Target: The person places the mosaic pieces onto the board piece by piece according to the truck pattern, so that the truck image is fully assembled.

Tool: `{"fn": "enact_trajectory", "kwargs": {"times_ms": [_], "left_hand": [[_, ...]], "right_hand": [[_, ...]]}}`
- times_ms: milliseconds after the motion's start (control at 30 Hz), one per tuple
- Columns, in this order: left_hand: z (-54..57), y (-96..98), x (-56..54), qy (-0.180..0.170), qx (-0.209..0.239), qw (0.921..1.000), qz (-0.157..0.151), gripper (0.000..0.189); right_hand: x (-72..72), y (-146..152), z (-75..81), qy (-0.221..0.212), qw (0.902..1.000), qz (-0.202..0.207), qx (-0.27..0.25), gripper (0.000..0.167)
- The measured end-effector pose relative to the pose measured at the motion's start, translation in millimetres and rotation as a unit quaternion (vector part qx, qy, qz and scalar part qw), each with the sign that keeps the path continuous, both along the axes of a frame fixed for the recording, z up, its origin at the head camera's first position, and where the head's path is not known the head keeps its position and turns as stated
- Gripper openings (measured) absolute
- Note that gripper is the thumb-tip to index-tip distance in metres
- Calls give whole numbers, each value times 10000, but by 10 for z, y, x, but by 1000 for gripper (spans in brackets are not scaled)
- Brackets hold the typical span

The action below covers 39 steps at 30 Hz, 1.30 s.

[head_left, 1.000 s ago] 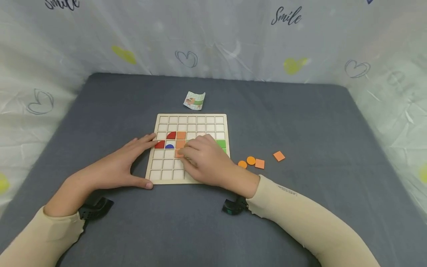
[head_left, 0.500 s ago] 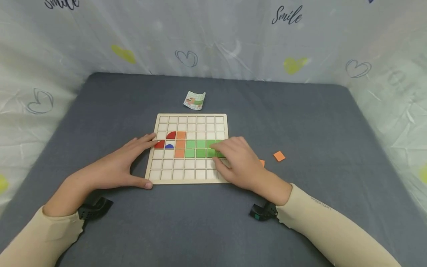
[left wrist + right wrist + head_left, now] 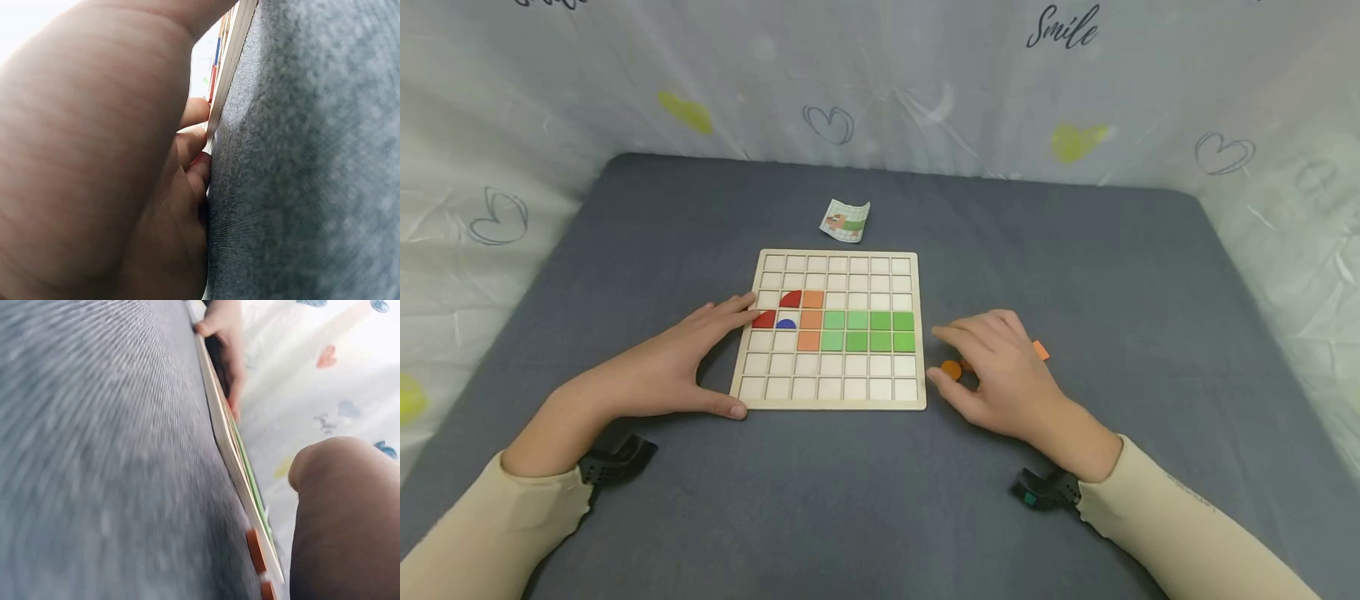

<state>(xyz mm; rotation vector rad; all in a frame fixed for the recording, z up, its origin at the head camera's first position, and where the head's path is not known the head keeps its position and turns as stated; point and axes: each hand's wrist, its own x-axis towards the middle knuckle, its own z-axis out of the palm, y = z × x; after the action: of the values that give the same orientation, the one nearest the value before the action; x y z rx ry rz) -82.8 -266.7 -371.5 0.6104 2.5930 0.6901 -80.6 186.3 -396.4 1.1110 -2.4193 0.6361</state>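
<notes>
A square wooden grid board [image 3: 827, 388] lies on the dark cloth, with red, blue, orange and green tiles set in its middle rows. My left hand [image 3: 662, 371] rests at the board's left side, fingertips on its edge and thumb at the near left corner. My right hand [image 3: 1000, 375] hovers just right of the board over loose orange pieces, its fingers relaxed and nothing held. An orange disc [image 3: 951, 370] shows between its thumb and fingers. Beyond the knuckles an orange square tile [image 3: 1041, 350] peeks out; other pieces are hidden under the hand.
A small curled picture card [image 3: 846, 221] with a coloured grid pattern lies behind the board. The dark cloth-covered table [image 3: 820, 500] reaches back to a pale curtain [image 3: 880, 83] printed with hearts. A black wrist strap [image 3: 1048, 489] sits under each forearm.
My right hand has moved rightward off the board to the loose orange pieces, uncovering the green tile rows. My left hand stays at the board's edge. The head view has shifted slightly.
</notes>
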Motion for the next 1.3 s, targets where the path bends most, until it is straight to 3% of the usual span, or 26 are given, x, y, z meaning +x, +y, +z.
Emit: {"fn": "enact_trajectory", "kwargs": {"times_ms": [267,667,1067,1300], "left_hand": [[-7,13,2,6,-136,9999,101,129],[-22,12,4,45,-84,9999,81,127],[-7,-1,15,45,-45,10000,76,127],[21,4,15,0,-61,10000,2,128]], "right_hand": [[-5,233,-16,73,9998,-158,74,48],[39,476,-91,-355,9990,-286,-31,43],[77,553,-64,-451,9974,-445,352,21],[67,537,-55,-457,9975,-443,312,15]]}}
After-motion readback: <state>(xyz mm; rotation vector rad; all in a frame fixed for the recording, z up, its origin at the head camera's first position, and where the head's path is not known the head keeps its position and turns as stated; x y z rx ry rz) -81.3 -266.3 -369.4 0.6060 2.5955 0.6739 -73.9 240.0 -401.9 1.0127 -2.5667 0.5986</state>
